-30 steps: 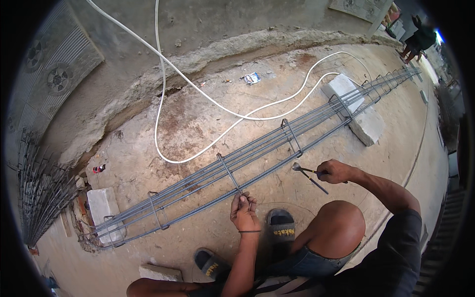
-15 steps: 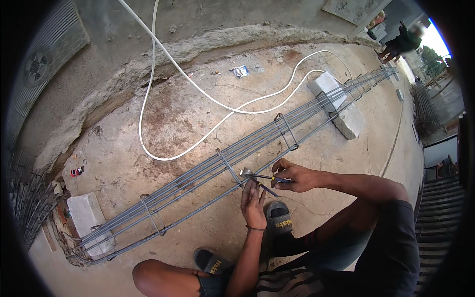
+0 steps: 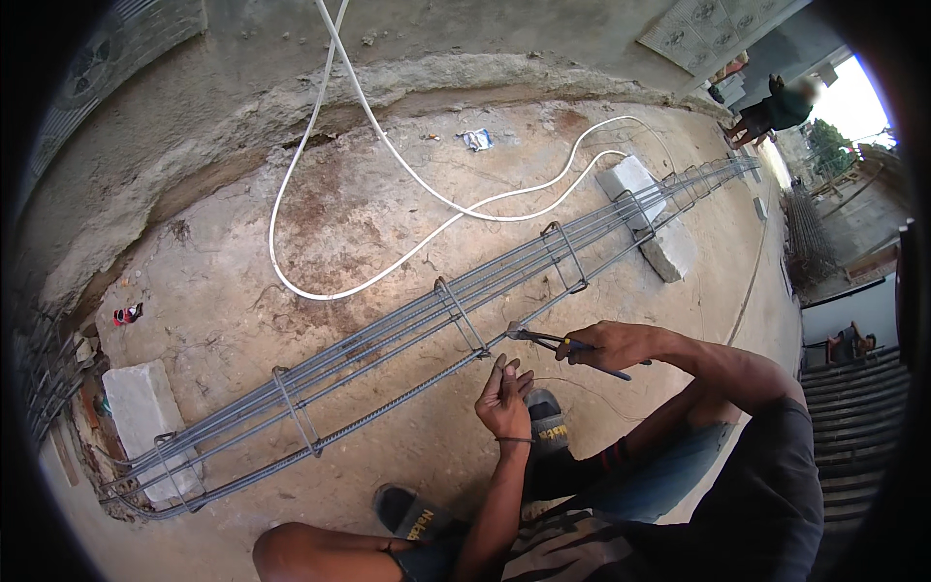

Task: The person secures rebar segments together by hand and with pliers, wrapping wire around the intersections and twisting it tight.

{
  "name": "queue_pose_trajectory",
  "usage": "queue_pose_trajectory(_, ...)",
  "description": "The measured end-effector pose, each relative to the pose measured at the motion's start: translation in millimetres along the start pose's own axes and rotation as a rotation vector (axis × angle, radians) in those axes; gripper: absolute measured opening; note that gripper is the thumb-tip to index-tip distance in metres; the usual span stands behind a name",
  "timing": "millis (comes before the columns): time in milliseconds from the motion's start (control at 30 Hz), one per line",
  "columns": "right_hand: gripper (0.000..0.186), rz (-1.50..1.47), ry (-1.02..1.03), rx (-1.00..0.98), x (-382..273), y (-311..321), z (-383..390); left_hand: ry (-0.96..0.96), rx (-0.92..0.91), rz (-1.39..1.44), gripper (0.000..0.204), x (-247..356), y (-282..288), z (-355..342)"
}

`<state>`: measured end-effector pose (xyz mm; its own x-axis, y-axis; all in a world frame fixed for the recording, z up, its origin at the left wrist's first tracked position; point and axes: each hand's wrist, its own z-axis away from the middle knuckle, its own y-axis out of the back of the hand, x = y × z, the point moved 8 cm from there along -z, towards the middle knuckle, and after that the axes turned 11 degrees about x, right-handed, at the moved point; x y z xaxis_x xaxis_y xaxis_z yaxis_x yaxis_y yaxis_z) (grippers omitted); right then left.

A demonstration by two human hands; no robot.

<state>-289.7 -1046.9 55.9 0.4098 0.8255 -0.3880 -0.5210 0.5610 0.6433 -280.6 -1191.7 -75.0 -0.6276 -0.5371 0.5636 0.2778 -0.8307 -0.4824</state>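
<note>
My right hand (image 3: 621, 345) is closed on the handles of a pair of pincers (image 3: 546, 339), one dark handle sticking out below the fingers. The pincers' head sits beside the near bar of a long rebar cage (image 3: 388, 379), just right of a square stirrup (image 3: 463, 318). Close below that stirrup, my left hand (image 3: 506, 405) has its thumb and fingers drawn together, pointing up. Anything between those fingertips is too small to make out. A thin wire (image 3: 592, 386) curves over the ground right of this hand.
A concrete block (image 3: 145, 412) props the cage's left end, and stacked blocks (image 3: 640, 194) its far part. A white hose (image 3: 320, 294) loops behind it. My sandals (image 3: 412, 514) are on the ground. A person (image 3: 776, 112) stands far right, near a rebar pile (image 3: 810, 238).
The pincers and my right hand have shifted right, away from the stirrup. My left hand's fingertips, earlier against the pincers, are now apart from them. The whole view has shifted slightly.
</note>
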Motion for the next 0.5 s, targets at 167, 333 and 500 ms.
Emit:
queue_pose_trajectory(167, 0.035, -0.157, -0.087, -0.244, -21, -23, -1, -0.076, 0.002, -0.015, 0.034, 1, -1, 4)
queue_pose_trajectory(333, 0.035, -0.101, -0.089, -0.275, -43, -25, 4, -0.108, 0.004, 0.047, 0.029, 4, -6, 10)
queue_pose_trajectory(500, 0.036, -0.420, -0.392, -0.266, -33, -42, 17, -0.136, 0.009, -0.222, 0.026, 11, -7, 13)
